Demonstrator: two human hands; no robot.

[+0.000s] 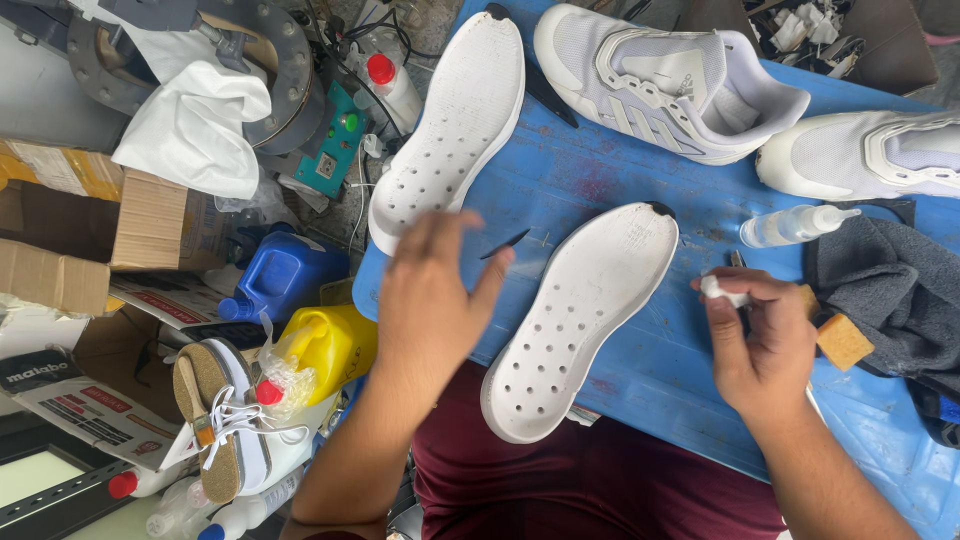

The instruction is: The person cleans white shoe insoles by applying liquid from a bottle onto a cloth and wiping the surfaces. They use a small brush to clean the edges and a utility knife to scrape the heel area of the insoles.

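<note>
Left hand [430, 300] open, blurred, reaching to steady near insole [580, 320]; right hand [765, 340] pinches small white piece [722, 290], possibly a cap.

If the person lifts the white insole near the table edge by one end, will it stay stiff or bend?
The insole looks thin, flat and perforated, so it would probably flex and feel light. It overhangs the blue table edge, so a push might tip it off.

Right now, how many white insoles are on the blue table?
2. One insole lies at the table's left edge, beyond the left hand. The other insole lies between both hands, left of the right hand. None appears hidden.
</note>
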